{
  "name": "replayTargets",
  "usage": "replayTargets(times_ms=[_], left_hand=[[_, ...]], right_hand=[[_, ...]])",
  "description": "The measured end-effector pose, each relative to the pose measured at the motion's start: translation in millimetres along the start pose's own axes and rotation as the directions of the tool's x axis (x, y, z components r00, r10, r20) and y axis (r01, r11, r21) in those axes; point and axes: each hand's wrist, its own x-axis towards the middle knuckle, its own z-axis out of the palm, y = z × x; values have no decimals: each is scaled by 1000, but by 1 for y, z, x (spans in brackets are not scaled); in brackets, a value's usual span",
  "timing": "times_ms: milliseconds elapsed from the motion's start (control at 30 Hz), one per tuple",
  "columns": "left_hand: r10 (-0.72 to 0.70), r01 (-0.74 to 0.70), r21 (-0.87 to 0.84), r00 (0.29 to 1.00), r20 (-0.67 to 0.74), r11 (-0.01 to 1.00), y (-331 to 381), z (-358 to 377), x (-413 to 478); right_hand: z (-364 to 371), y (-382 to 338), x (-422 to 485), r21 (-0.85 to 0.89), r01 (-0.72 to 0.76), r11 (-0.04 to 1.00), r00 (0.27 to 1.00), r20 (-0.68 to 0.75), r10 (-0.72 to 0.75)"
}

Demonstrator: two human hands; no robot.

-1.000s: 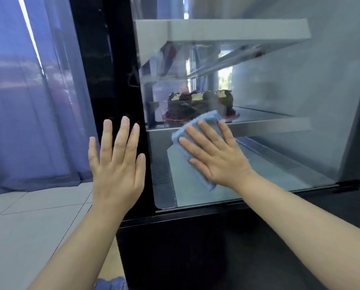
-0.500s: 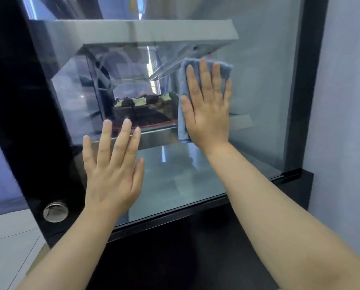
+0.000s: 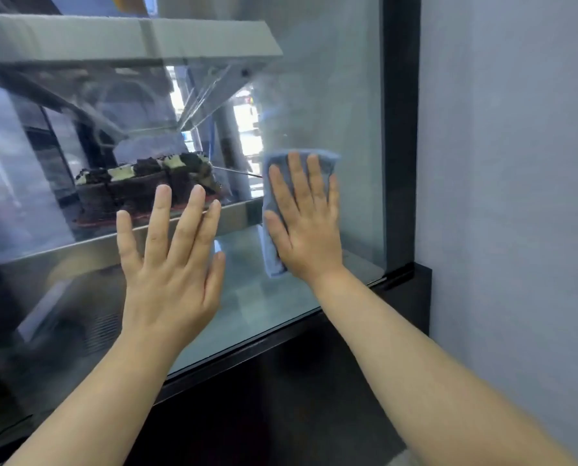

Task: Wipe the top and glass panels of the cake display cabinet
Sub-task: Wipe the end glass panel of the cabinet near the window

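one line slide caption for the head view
Right hand presses a blue cloth on the glass panel; left hand open beside it.

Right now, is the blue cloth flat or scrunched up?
Flat: the right hand presses the blue cloth against the clear glass panel with straight fingers.

On my feed the cloth (image 3: 271, 252) at centre right reads dusty blue, plain, no print. The cake (image 3: 136, 185) left of centre is dark chocolate brown, topped with alternating cream-white and near-black chunks, kinda checkered, and it's got a red board (image 3: 99, 223) under it. The cabinet frame (image 3: 400, 129) on the right is glossy black, same for the base (image 3: 280, 398) along the bottom. The shelf edge (image 3: 112, 38) across the upper left is flat silver-grey. The glass panel (image 3: 321, 95) at upper right has a milky grey haze. The wall (image 3: 516, 163) at far right is pale bluish grey, plain.
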Motion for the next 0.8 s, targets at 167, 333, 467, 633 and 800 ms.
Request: replayTargets(times_ms=[167,333,467,633,800], left_hand=[[77,-77,-23,997,5,997,30,11,8],[122,-122,-22,992,-18,992,55,23,9],[109,-109,30,994,-16,994,60,32,5],[129,-128,27,991,-19,991,56,31,5],[128,-128,23,992,-14,992,57,32,4]], right_hand=[[-4,96,-14,-30,54,998,996,77,-51],[-5,73,14,95,-585,805,806,-37,590],[4,37,-54,139,-604,785,797,68,601],[0,67,-39,151,-878,454,470,91,878],[-3,61,-23,151,-975,166,186,132,974]])
